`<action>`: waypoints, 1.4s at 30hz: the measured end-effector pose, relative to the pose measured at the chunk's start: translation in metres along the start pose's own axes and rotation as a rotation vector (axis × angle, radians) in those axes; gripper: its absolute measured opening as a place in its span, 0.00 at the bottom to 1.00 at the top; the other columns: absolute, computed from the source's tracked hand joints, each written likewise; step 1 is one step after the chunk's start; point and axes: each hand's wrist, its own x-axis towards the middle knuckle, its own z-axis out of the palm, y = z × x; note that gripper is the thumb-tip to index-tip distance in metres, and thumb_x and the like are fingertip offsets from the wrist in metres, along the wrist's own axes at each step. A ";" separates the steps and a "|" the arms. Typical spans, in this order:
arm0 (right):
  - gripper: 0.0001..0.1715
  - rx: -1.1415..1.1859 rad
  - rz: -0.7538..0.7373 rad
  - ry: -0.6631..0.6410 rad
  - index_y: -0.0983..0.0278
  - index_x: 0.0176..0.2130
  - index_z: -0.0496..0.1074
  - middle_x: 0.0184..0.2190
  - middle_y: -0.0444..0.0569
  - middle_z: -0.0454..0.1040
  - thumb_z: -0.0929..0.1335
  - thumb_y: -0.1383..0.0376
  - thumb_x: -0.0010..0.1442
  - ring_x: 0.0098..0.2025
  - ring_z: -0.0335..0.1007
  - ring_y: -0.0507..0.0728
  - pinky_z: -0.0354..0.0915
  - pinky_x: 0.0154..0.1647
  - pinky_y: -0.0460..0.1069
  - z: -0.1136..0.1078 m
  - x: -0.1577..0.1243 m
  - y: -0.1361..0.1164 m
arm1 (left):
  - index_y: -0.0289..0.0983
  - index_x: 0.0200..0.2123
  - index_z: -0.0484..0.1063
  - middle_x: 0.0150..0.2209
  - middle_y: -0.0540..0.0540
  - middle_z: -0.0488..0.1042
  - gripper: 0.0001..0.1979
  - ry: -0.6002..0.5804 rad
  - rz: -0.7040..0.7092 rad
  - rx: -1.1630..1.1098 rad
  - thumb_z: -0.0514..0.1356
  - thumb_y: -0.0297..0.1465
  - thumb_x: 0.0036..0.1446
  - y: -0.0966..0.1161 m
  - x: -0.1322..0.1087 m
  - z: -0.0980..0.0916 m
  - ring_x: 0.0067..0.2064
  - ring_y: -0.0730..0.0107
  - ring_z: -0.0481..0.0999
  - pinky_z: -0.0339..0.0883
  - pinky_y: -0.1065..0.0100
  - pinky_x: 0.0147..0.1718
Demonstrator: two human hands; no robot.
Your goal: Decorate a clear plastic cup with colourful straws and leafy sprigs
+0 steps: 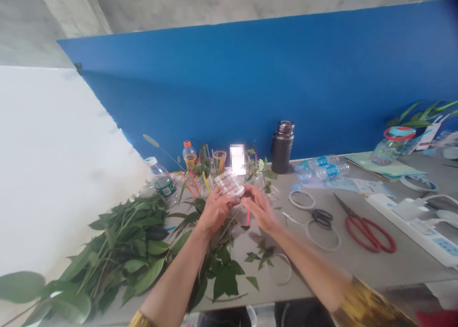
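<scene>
Over the middle of the gray surface (pixel 343 270), the left hand (pixel 217 207) and right hand (pixel 260 208) both hold a clear plastic piece (pixel 229 183).
The surface's near edge runs beneath the forearms and a flat blue panel (pixel 250 88) bounds its far side; bare room opens between the right forearm and the red-handled scissors (pixel 353 216), while broad, smooth leaves (pixel 136 250) crowd the left end, and a long white power strip (pixel 397 218) takes up the right. The see-through piece is tilted, rounded and banded with white, fingers curled narrowly about both ends; behind it to the right stands a dark cylindrical flask (pixel 282 150) with a shiny lid.
</scene>
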 end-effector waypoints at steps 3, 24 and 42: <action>0.21 0.140 0.086 -0.021 0.59 0.53 0.75 0.45 0.49 0.79 0.70 0.51 0.65 0.46 0.74 0.60 0.69 0.46 0.53 -0.004 0.004 0.002 | 0.38 0.49 0.79 0.48 0.42 0.82 0.22 -0.008 0.003 0.012 0.73 0.33 0.49 -0.001 0.002 -0.004 0.46 0.60 0.81 0.76 0.63 0.44; 0.27 0.437 0.266 0.026 0.59 0.49 0.77 0.43 0.49 0.82 0.79 0.52 0.52 0.42 0.77 0.59 0.71 0.41 0.51 -0.002 0.008 -0.004 | 0.36 0.40 0.77 0.33 0.48 0.79 0.18 0.267 0.146 0.348 0.73 0.35 0.47 0.001 -0.002 0.004 0.30 0.72 0.76 0.71 0.69 0.34; 0.30 0.332 0.224 0.155 0.59 0.45 0.72 0.44 0.51 0.82 0.82 0.57 0.45 0.48 0.78 0.63 0.71 0.52 0.58 0.001 0.010 0.008 | 0.37 0.30 0.82 0.23 0.49 0.77 0.08 0.445 0.249 0.696 0.68 0.36 0.51 0.000 -0.007 0.014 0.27 0.69 0.75 0.71 0.68 0.31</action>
